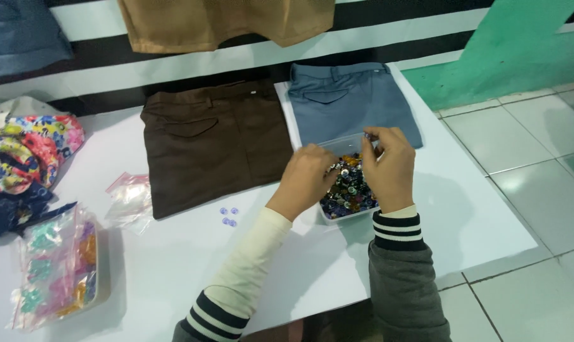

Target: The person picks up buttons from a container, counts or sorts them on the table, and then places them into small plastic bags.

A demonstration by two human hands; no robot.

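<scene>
A clear plastic box (333, 145) full of small mixed-colour buttons (350, 193) sits on the white table (192, 266), overlapping the hem of folded grey-blue trousers (344, 101). My left hand (306, 180) reaches into the box, fingers down among the buttons. Just over the box's far side, my right hand (388, 168) pinches a small button (367, 135) between its fingertips. Three small pale blue buttons (229, 215) lie loose on the table left of the box.
Folded brown trousers (214, 139) lie left of the grey-blue pair. A tan garment (224, 22) hangs on the striped wall. A floral cloth pile (27, 149), an empty clear bag (130, 196) and a bag of coloured pieces (56, 266) sit at the left. Tiled floor lies right.
</scene>
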